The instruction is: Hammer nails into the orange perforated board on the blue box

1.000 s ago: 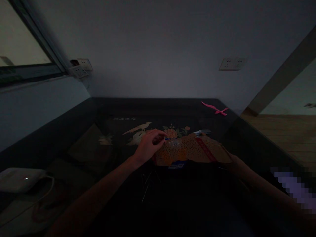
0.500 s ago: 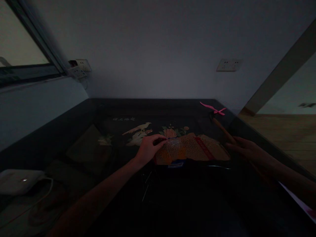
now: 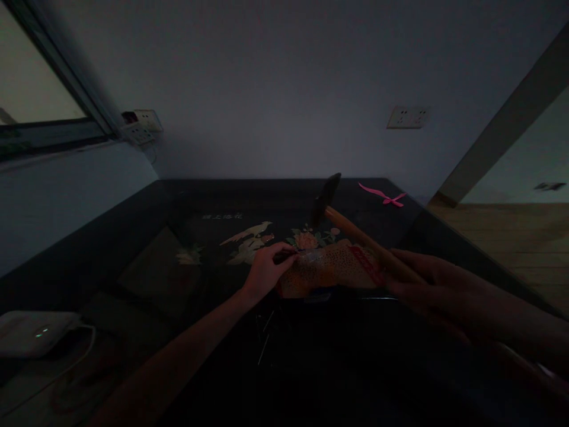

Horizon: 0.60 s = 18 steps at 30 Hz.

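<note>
A hammer (image 3: 362, 236) with a wooden handle and dark head is held in my right hand (image 3: 422, 276), its head raised over the flower picture on the dark table (image 3: 275, 198). My left hand (image 3: 269, 267) pinches at the left end of a dotted tan piece (image 3: 340, 267) with a red band; what is between the fingertips is too small and dark to make out. Clear film shows beside those fingertips. Thin shiny slivers (image 3: 265, 338), perhaps nails, lie on the dark surface below my left hand.
A pink ribbon (image 3: 390, 200) lies near the table's back right corner. At the left edge sits a white device (image 3: 38, 333) with a cable. Wall sockets (image 3: 409, 117) are above the table, and a window (image 3: 40, 65) is at the upper left.
My right hand and the hammer have moved left; the hammer head has gone from near the ribbon to above the flower picture. My left hand has stayed almost still.
</note>
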{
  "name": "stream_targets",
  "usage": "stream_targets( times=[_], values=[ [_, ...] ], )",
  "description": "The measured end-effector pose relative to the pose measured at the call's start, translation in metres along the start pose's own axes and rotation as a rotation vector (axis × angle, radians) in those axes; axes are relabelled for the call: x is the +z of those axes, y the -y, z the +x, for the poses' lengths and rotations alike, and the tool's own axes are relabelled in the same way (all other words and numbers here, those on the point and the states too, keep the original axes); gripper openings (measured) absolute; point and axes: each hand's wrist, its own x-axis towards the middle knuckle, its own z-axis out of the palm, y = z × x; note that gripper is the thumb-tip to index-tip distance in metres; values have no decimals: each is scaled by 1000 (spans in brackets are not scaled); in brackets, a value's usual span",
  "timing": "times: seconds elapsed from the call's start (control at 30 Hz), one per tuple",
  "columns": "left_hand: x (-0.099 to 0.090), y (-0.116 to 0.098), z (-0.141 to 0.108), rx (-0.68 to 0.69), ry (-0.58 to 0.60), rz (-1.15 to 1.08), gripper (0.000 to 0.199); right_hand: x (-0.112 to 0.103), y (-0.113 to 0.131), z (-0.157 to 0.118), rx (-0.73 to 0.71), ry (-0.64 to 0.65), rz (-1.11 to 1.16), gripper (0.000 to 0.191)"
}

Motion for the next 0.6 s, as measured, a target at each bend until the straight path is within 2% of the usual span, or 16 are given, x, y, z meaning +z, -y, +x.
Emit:
stream_targets(
  times=[0.1, 0.3, 0.4, 0.5, 0.6],
  values=[
    [0, 2, -1, 4, -13, 6, 10, 12, 9, -3, -26, 59, -11, 59],
    [0, 2, -3, 0, -23, 53, 10, 29, -1, -3, 169, 159, 39, 57],
    [0, 0, -3, -12, -23, 66, 10, 28, -1, -5, 151, 180, 71, 57],
    [1, 0, -2, -39, -2, 28, 11, 29, 1, -8, 79, 118, 47, 58],
    [1, 1, -2, -74, -9, 41, 10, 33, 3, -8, 80, 140, 17, 44]
  ],
)
